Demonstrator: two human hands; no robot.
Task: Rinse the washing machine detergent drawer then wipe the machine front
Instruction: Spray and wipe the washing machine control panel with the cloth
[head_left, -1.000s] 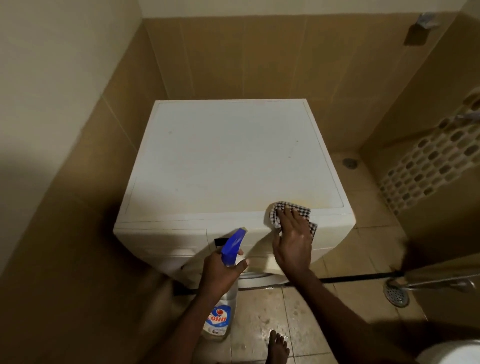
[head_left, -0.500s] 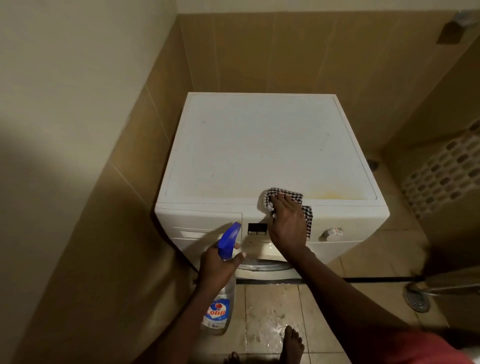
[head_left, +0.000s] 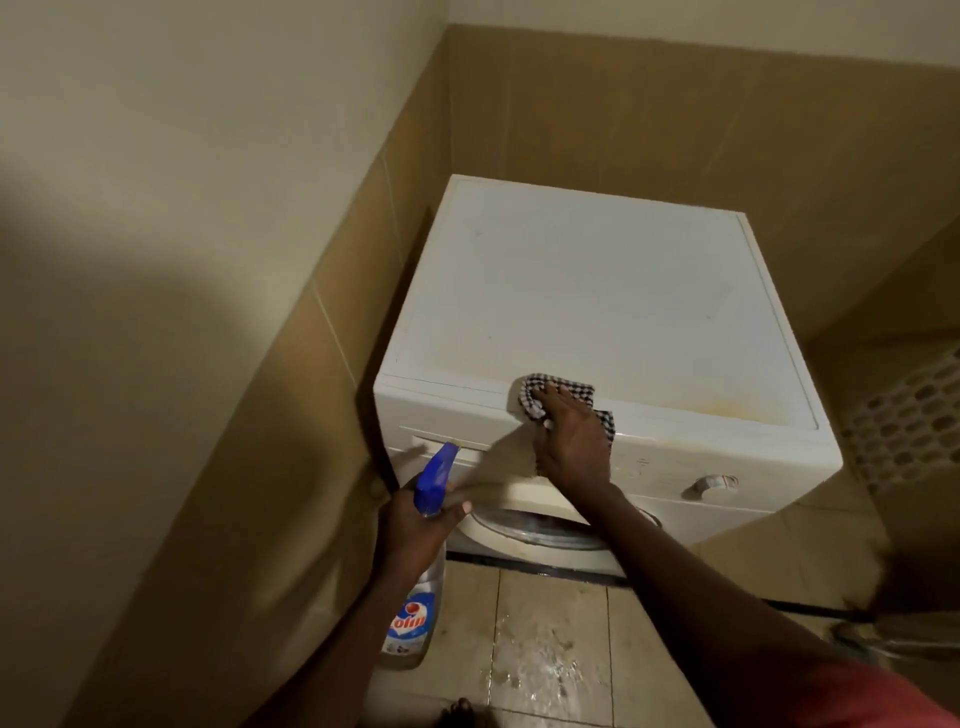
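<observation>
**A:** Starting at the left, where's the risk?

**B:** The left hand (head_left: 421, 525) has its fingers curled round the neck of the spray bottle (head_left: 415, 613). The bottle's blue nozzle points at the detergent drawer (head_left: 415, 439), which sits in its slot at the left end of the front panel. A careless squeeze would send cleaner into the drawer seam. The drawer may be fully home, but shadow and the nozzle hide its edge, so I can't say.

**A:** And the wiping hand?

**B:** The right hand (head_left: 571, 447) lies flat with straight fingers. It presses the checked cloth (head_left: 530, 402) onto the near top edge of the washing machine (head_left: 597, 301), where the top meets the front. Nothing pinches the cloth, so if the pressure eases on a downward stroke it could slip off and fall.

**A:** Further right?

**B:** The programme dial (head_left: 714, 486) stands out from the panel. A sweep to the right could snag the cloth on it or turn it.

**A:** Anything below?

**B:** The floor tiles (head_left: 540, 660) near the machine shine wet, and a bare foot (head_left: 460, 709) stands just beside that patch. Leaning into the wipe could cause a slip.
</observation>
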